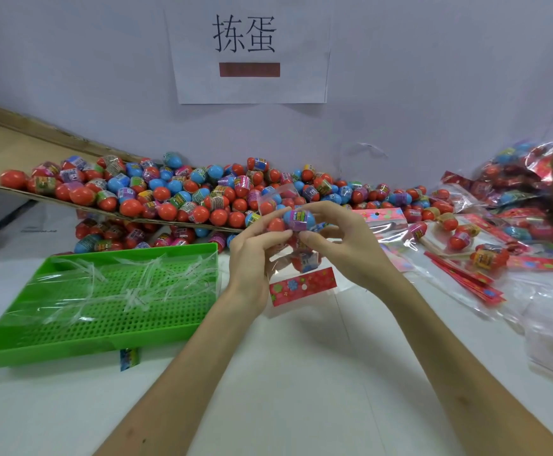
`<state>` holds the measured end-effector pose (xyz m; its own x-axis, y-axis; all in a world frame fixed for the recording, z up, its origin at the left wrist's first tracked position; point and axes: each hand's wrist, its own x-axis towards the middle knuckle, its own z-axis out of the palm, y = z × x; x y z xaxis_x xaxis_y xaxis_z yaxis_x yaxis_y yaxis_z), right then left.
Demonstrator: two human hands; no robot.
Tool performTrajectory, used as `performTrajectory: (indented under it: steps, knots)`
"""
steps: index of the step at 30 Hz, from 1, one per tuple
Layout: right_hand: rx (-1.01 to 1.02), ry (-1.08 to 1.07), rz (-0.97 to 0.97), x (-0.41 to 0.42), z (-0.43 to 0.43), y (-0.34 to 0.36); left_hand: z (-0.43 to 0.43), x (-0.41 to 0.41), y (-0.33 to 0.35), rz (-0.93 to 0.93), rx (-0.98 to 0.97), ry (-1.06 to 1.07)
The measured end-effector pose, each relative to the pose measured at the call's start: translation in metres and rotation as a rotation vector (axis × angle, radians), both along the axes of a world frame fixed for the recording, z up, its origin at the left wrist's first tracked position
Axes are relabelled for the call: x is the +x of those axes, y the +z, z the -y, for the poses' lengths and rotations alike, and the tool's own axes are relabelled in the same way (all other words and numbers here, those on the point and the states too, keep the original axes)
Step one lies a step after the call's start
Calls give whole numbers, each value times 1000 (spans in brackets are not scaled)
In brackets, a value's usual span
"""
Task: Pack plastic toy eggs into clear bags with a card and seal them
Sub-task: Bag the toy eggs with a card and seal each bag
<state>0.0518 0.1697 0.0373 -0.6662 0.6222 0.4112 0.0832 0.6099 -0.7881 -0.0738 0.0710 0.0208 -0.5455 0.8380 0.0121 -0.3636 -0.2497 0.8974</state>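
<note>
**While both hands meet above the desk, a blue egg sits at the mouth of a clear bag**

Where the fingers come together, the right hand (344,248) pinches a blue egg (299,219), wrapped in a purple label, between curled forefinger and thumb. The left hand (255,258) has its fingers curled round the upper part of the clear bag (296,261), holding it just below that egg. Red eggs show through the thin, crinkled film. A red flowered card (303,286) lies flat in the bag's lower end, which hangs above the white desk (301,357).

Behind the hands, a heap of loose eggs (169,192), glossy, mostly red and blue and banded with printed labels, spills along a tilted cardboard sheet (11,143) and onto the desk under it. A green plastic tray (103,307) with a perforated floor sits to the left, holding a litter of clear plastic strips (130,284). A small printed label (129,358) lies just in front of it. To the right, filled bags (515,185) are piled up, with spare red cards (466,274) and shiny empty film lying near them. A paper sign (248,51) hangs on the wall behind.
</note>
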Motion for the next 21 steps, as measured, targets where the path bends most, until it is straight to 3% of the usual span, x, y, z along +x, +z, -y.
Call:
performTrajectory:
  steps: [16,21]
  knots:
    - [-230,25,-113,-2,6,2,-4,-1,-2,-128,12,142]
    - [-219,-38,-137,-6,7,1,-3,0,2,-115,35,111]
